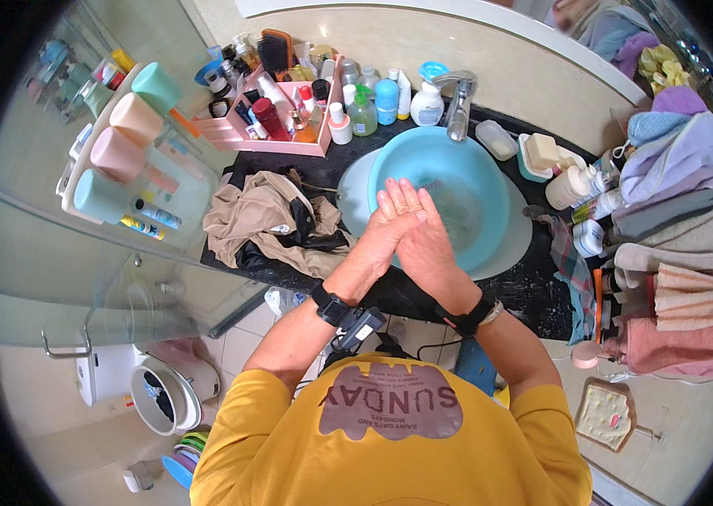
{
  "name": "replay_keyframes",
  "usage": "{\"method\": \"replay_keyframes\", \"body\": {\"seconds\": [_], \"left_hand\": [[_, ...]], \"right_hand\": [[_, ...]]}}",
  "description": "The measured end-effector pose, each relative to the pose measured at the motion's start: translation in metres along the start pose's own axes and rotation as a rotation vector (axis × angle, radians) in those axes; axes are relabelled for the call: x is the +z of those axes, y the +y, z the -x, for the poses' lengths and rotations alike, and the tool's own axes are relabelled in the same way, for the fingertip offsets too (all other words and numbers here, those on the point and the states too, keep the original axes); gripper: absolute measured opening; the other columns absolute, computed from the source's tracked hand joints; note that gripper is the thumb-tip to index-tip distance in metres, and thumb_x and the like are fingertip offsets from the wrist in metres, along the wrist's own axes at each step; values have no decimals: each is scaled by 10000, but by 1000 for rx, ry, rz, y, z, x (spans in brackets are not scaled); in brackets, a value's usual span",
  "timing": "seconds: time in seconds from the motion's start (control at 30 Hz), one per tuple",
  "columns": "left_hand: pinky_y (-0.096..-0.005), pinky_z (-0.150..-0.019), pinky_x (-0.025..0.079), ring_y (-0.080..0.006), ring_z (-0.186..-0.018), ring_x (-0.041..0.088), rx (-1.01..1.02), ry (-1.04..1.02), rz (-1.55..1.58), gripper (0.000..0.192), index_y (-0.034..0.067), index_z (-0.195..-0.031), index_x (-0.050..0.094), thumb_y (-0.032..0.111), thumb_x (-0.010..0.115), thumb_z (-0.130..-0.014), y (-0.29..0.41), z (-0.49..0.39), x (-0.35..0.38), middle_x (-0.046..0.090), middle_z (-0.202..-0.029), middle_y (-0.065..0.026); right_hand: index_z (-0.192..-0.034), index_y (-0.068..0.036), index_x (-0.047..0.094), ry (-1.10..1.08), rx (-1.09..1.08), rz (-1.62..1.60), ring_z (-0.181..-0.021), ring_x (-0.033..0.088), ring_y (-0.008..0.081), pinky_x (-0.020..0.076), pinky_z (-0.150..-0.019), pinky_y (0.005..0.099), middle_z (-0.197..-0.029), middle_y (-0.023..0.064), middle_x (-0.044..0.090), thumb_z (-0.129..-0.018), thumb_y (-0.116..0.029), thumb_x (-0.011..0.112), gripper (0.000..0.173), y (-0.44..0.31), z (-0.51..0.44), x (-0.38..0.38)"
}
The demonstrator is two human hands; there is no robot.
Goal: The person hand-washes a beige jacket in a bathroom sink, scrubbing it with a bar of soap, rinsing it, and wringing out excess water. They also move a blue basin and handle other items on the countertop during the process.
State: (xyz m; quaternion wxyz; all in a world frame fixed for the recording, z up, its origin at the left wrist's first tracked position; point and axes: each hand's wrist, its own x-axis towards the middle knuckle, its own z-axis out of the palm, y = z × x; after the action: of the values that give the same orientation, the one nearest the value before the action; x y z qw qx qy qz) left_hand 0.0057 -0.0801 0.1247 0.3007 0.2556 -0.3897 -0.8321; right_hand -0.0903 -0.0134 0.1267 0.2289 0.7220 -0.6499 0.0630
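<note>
My left hand [382, 243] and my right hand [427, 246] press together over the near left rim of a light blue plastic basin [502, 209]. The left thumb lies across the other hand, and no object shows between them. Shallow, cloudy water stands in the basin, which sits in a white sink [524, 243]. Above its far rim is a chrome faucet [459, 111]. A crumpled beige and black garment [255, 215] lies on the black countertop [394, 294] left of the basin.
A pink organizer [268, 144] with cosmetics stands at the back left, beside a green pump bottle [363, 115]. A soap bar [542, 152] rests in a dish at the back right. Bottles and hanging towels [701, 291] line the right side. Cups [117, 154] hang on the left.
</note>
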Motion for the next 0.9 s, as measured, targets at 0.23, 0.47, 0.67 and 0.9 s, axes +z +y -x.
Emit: {"method": "replay_keyframes", "body": {"seconds": [0.23, 0.47, 0.67, 0.9], "left_hand": [[-353, -1022, 430, -231, -1146, 586, -149, -169, -191, 338, -17, -1221, 583, 188, 562, -954, 17, 12, -1, 640, -1206, -137], [-362, -929, 484, -213, -1012, 604, -266, 17, -117, 483, 56, -1273, 508, 181, 724, -859, -12, -16, -9, 608, -1103, -89], [-318, -891, 484, -172, -1036, 617, -204, 102, -348, 555, 36, -1327, 491, 441, 577, -958, 16, -16, -53, 651, -1116, -80], [-319, -910, 501, -175, -1022, 645, -93, 169, -381, 498, 56, -1317, 525, 423, 546, -983, 59, 22, -126, 675, -1096, -52]], "right_hand": [[-1355, -19, 474, 105, 244, -112, -1332, 419, 331, 289, -1118, 509, -1384, 182, 486, -828, -228, 519, 569, -21, -12, 18], [-1408, 7, 429, 26, 239, -75, -1380, 370, 353, 259, -1135, 515, -1447, 205, 435, -872, -231, 495, 590, -37, 14, 33], [-1337, -50, 500, 253, 460, -629, -1341, 399, 347, 311, -1094, 520, -1410, 168, 460, -789, -277, 692, 624, 29, 118, 29], [-1452, 37, 343, -41, 1192, -58, -1400, 327, 387, 231, -1159, 479, -1493, 243, 368, -837, -290, 669, 769, 108, 344, 49]]}}
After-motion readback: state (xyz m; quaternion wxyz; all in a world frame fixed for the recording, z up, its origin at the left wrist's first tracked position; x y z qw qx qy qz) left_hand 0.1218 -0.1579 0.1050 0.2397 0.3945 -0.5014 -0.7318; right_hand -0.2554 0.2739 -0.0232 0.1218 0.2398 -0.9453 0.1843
